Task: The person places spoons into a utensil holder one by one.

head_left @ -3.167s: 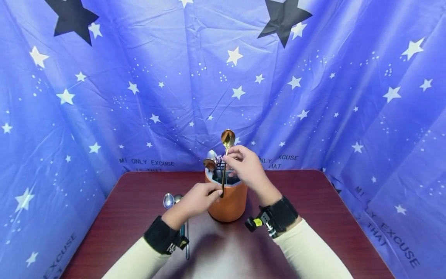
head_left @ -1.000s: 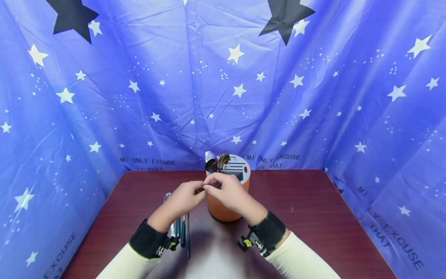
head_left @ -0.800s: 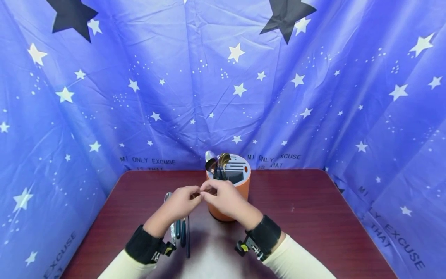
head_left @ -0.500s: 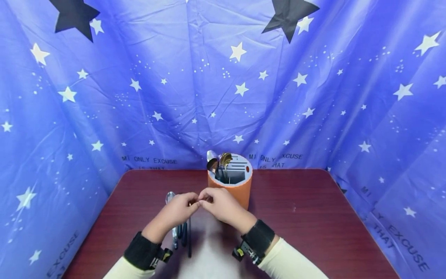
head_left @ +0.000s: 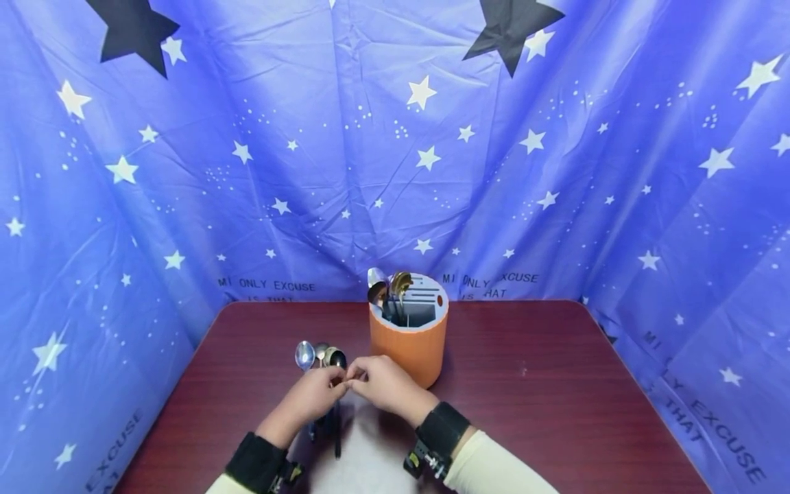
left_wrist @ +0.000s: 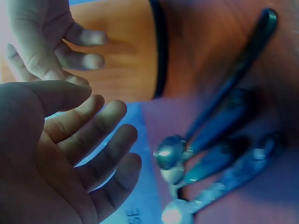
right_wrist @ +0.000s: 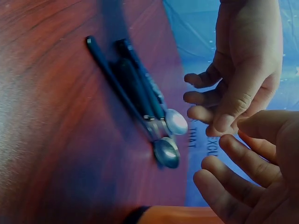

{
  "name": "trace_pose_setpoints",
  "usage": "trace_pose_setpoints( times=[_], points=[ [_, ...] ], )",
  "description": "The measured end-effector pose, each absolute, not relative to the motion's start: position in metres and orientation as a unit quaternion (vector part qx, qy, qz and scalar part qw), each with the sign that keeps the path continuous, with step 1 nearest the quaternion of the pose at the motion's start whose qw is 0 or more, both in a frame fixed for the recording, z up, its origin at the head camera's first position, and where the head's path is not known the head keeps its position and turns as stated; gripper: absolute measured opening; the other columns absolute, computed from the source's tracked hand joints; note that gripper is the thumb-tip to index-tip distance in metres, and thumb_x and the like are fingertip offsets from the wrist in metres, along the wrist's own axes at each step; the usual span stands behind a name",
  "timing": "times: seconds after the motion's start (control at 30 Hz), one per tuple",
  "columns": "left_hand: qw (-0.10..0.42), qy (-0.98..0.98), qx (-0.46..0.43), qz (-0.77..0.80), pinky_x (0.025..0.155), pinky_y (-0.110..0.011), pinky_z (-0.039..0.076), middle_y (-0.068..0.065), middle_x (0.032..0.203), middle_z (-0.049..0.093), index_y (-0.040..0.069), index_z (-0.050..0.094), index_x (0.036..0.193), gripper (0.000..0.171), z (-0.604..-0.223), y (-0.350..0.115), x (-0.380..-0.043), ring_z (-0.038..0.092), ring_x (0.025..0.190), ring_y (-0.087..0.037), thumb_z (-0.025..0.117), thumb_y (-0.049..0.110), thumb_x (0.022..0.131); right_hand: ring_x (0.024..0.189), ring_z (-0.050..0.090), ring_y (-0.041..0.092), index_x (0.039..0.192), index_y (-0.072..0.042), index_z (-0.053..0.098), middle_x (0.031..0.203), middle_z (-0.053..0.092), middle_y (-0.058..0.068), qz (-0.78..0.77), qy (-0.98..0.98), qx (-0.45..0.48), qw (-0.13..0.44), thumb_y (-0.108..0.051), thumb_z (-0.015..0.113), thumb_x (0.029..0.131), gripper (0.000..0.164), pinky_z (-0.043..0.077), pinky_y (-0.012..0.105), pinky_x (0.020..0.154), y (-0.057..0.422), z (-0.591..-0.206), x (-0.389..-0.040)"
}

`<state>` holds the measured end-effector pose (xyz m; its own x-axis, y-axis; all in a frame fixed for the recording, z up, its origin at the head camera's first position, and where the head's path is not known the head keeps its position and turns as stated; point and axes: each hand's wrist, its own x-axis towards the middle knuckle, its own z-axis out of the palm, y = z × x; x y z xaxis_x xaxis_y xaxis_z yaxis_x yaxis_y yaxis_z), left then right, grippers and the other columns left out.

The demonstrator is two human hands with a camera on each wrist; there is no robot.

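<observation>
My left hand (head_left: 306, 399) and right hand (head_left: 395, 391) meet fingertip to fingertip above the table, just in front of several spoons. Both have loosely bent fingers, and I see nothing between them in either wrist view. The spoons lie side by side left of the holder: a silver-bowled one (head_left: 304, 355) at the left, others with dark handles (left_wrist: 224, 114) partly hidden under my left hand in the head view. An orange cylindrical utensil holder (head_left: 407, 353) stands behind my right hand. Silver spoons (head_left: 376, 278) and gold spoons (head_left: 401, 282) stand in its left part, bowls up.
The holder's pale top (head_left: 426, 285) has narrow slots and a round red-brown hole at the right; a dark square compartment (head_left: 421, 315) sits in front. The dark red wooden table (head_left: 524, 384) is enclosed by a blue star-patterned curtain (head_left: 345, 171) at the back and sides.
At first my right hand held a gold spoon over the holder, my left at its handle end. Now that spoon stands in the holder; both hands have come down and left, towards the lying spoons.
</observation>
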<state>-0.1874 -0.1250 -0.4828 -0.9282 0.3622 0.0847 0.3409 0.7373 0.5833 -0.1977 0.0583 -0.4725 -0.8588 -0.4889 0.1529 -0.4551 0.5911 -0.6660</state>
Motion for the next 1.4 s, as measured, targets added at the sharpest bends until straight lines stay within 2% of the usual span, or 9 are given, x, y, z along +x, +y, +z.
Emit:
trace_pose_setpoints(
  times=[0.27,0.47,0.67,0.9,1.13,1.4],
  points=[
    [0.017,0.940,0.158,0.303,0.056,-0.027,0.040,0.009,0.065,0.054,0.016,0.061,0.077,0.016,-0.509,-0.136,-0.188,0.047,0.058,-0.007,0.070,0.013,0.090,0.073,0.059,-0.005,0.087,-0.018,0.070,0.080,0.068,-0.016,-0.340,0.904,-0.256,0.033,-0.018,0.074,0.090,0.004,0.048,0.016,0.069,0.053,-0.492,-0.195],
    [0.031,0.946,0.143,0.290,0.055,-0.028,0.039,0.010,0.065,0.052,0.018,0.058,0.075,0.018,-0.524,-0.139,-0.190,0.046,0.057,-0.008,0.069,0.012,0.089,0.069,0.056,-0.005,0.085,-0.023,0.068,0.075,0.064,-0.019,-0.332,0.911,-0.241,0.052,-0.018,0.075,0.089,0.009,0.047,0.017,0.067,0.049,-0.504,-0.192],
    [0.016,0.952,0.143,0.271,0.057,-0.028,0.038,0.008,0.068,0.050,0.019,0.057,0.071,0.022,-0.527,-0.139,-0.190,0.045,0.060,-0.008,0.072,0.012,0.085,0.068,0.055,-0.005,0.083,-0.024,0.068,0.074,0.063,-0.019,-0.340,0.908,-0.236,0.066,-0.019,0.074,0.089,0.010,0.046,0.017,0.066,0.047,-0.510,-0.191],
    [0.002,0.958,0.146,0.249,0.059,-0.031,0.041,0.004,0.071,0.051,0.018,0.059,0.072,0.018,-0.522,-0.136,-0.190,0.047,0.063,-0.010,0.072,0.011,0.082,0.065,0.054,-0.007,0.080,-0.025,0.068,0.071,0.063,-0.020,-0.329,0.911,-0.247,0.035,-0.020,0.074,0.088,0.011,0.045,0.014,0.064,0.044,-0.516,-0.189],
    [-0.008,0.961,0.141,0.237,0.060,-0.033,0.043,0.004,0.072,0.053,0.017,0.058,0.073,0.016,-0.523,-0.134,-0.196,0.049,0.064,-0.012,0.072,0.011,0.079,0.066,0.054,-0.006,0.083,-0.022,0.070,0.072,0.063,-0.020,-0.332,0.909,-0.250,0.039,-0.019,0.074,0.087,0.007,0.044,0.015,0.064,0.043,-0.518,-0.188],
    [0.033,0.967,0.111,0.227,0.060,-0.036,0.045,0.002,0.073,0.058,0.017,0.058,0.077,0.012,-0.527,-0.132,-0.210,0.052,0.065,-0.014,0.067,0.014,0.085,0.064,0.053,-0.005,0.085,-0.023,0.070,0.072,0.062,-0.020,-0.321,0.914,-0.242,0.053,-0.021,0.073,0.088,0.005,0.044,0.015,0.064,0.043,-0.520,-0.188]
  ],
)
